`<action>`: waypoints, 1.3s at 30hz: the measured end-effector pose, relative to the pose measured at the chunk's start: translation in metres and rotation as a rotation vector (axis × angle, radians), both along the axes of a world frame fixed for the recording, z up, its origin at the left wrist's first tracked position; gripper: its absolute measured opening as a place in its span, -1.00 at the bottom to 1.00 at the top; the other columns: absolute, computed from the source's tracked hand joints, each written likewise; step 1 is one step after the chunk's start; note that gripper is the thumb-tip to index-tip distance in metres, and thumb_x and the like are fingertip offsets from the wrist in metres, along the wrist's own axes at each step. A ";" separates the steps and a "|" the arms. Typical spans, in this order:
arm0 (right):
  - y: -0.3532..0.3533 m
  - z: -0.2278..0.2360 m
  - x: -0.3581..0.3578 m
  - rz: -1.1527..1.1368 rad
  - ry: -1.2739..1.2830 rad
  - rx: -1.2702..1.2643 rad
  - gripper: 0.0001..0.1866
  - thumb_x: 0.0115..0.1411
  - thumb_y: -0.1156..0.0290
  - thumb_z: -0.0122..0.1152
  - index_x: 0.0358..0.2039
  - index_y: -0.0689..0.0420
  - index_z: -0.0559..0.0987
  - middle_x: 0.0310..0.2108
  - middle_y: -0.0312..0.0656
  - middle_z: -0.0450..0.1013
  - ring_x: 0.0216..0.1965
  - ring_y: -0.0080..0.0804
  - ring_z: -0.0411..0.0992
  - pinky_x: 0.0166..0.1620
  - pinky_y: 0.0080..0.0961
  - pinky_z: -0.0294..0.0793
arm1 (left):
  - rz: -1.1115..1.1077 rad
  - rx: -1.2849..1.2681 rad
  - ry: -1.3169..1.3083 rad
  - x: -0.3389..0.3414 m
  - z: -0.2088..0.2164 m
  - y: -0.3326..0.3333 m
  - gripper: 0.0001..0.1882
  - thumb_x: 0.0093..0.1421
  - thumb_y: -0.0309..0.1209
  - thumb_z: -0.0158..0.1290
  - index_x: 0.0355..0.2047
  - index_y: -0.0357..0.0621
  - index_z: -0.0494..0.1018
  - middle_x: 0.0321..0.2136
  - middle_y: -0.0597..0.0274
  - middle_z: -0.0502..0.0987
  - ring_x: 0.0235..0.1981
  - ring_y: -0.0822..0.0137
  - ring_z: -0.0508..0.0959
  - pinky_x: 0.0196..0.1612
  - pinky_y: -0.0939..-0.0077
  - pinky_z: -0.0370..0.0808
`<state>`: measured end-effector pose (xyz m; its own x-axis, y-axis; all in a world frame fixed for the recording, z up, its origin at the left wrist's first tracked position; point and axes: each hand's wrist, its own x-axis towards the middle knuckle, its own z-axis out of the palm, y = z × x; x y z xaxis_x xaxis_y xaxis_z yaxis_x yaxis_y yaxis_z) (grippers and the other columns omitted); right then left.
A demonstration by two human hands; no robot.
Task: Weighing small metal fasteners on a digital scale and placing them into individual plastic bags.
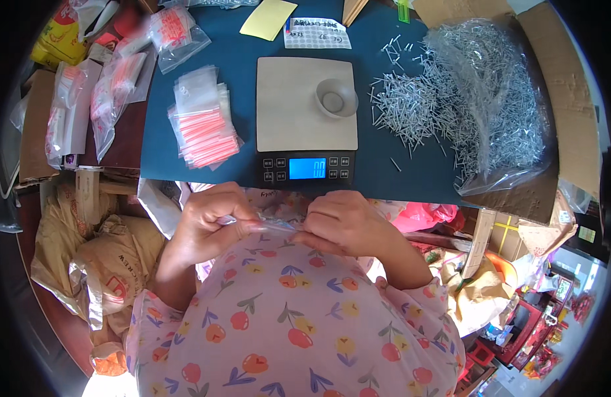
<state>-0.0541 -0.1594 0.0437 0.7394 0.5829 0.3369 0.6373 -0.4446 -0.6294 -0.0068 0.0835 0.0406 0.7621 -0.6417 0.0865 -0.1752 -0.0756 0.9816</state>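
Observation:
Both my hands are in front of my body, just off the table's near edge, pinching a small clear plastic bag [277, 225] stretched between them. My left hand [216, 215] grips one end between thumb and bent fingers. At the other end my right hand [342, 223] is closed, its fingers curled over the bag. What the bag holds is hard to make out. Beyond my hands stands a digital scale [285, 106] with a lit blue display, and a small translucent cup [336, 99] rests on its plate. Left of the scale lies a stack of small zip bags [205, 119] with red edges.
Loose screws or nails [406, 109] are heaped right of the scale, beside a large open plastic bag [497, 99] full of them in a cardboard box [570, 86]. Yellow paper [268, 18] and a label sheet [317, 33] lie behind. More packed bags [117, 86] sit at left.

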 end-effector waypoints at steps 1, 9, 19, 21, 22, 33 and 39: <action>-0.004 -0.002 0.002 0.003 -0.003 0.001 -0.78 -0.13 0.49 0.34 -0.60 0.11 0.40 -0.60 -0.26 0.30 -0.57 -0.35 0.33 -0.52 -0.46 0.30 | 0.003 0.001 -0.003 0.002 0.000 0.006 -0.90 -0.04 -0.61 0.22 -0.56 -0.23 0.50 -0.57 0.27 0.53 -0.52 0.42 0.46 -0.41 0.56 0.35; -0.143 -0.023 0.072 -0.836 -0.065 -0.138 -0.74 0.15 0.38 0.21 -0.14 0.15 0.53 -0.30 -0.17 0.46 -0.32 -0.43 0.41 -0.23 -0.55 0.40 | 0.347 0.402 0.284 0.000 -0.003 0.103 -0.95 0.04 -0.58 0.16 -0.48 -0.32 0.50 -0.56 0.30 0.52 -0.48 0.53 0.50 -0.41 0.64 0.38; -0.201 -0.079 0.138 -1.129 0.027 -0.688 -0.39 0.11 -0.16 0.09 -0.10 0.15 0.48 -0.21 0.15 0.42 -0.10 0.16 0.35 -0.01 -0.09 0.31 | 0.835 1.111 -0.010 -0.008 -0.098 0.152 -0.79 0.08 -0.37 0.07 -0.43 -0.32 0.49 -0.42 -0.15 0.54 -0.32 -0.11 0.55 -0.26 0.15 0.47; -0.198 -0.075 0.134 -1.126 0.001 -0.657 -0.41 -0.04 -0.10 0.29 -0.20 0.15 0.48 -0.25 0.07 0.44 -0.16 0.03 0.39 -0.06 -0.18 0.35 | 0.732 1.236 0.004 -0.011 -0.128 0.166 -0.76 0.09 -0.34 0.05 -0.43 -0.32 0.49 -0.42 -0.15 0.54 -0.31 -0.12 0.54 -0.24 0.11 0.47; -0.204 -0.076 0.136 -1.148 -0.009 -0.663 -0.41 -0.04 -0.10 0.29 -0.20 0.15 0.48 -0.25 0.07 0.44 -0.16 0.03 0.39 -0.06 -0.18 0.35 | 0.627 1.359 0.017 -0.010 -0.140 0.173 -0.74 0.10 -0.30 0.02 -0.43 -0.32 0.49 -0.42 -0.16 0.53 -0.30 -0.12 0.54 -0.22 0.08 0.46; -0.229 -0.048 0.133 -0.882 0.428 -0.108 -0.54 -0.25 0.48 0.36 -0.23 0.14 0.50 -0.36 -0.22 0.43 -0.32 -0.43 0.40 -0.24 -0.52 0.42 | 0.527 0.436 0.338 0.006 -0.045 0.103 -0.88 0.18 -0.46 0.05 -0.43 -0.27 0.42 -0.55 0.30 0.49 -0.45 0.52 0.47 -0.31 0.60 0.37; -0.240 -0.049 0.130 -0.730 0.439 -0.172 -0.53 -0.22 0.40 0.38 -0.20 0.12 0.52 -0.36 -0.20 0.43 -0.30 -0.40 0.41 -0.18 -0.50 0.40 | 0.357 0.231 0.352 0.012 -0.037 0.078 -0.88 0.23 -0.44 0.04 -0.35 -0.26 0.40 -0.50 0.33 0.47 -0.43 0.56 0.44 -0.29 0.65 0.35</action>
